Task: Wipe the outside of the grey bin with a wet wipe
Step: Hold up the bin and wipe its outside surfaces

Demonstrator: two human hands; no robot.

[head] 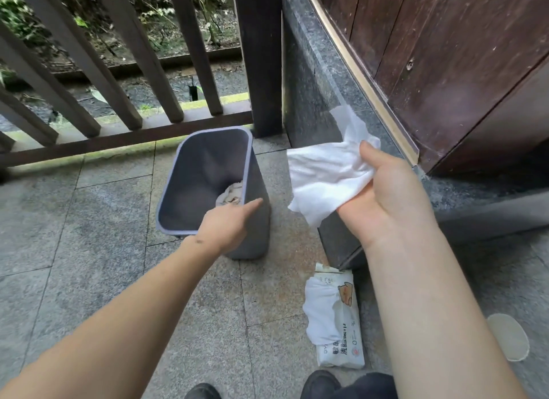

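The grey bin [205,173] stands upright on the stone floor near the railing, with crumpled paper at its bottom. My left hand [227,223] reaches to the bin's near right corner, forefinger stretched out along the rim; whether it grips the rim I cannot tell. My right hand [386,196] is held up to the right of the bin and pinches a white wet wipe [323,173], which hangs spread open in the air, apart from the bin.
A pack of wipes [335,318] lies open on the floor by my right forearm. A dark wooden railing [124,134] runs behind the bin. A granite pillar [312,101] and a brown wooden door [445,57] stand to the right. My shoes show at the bottom edge.
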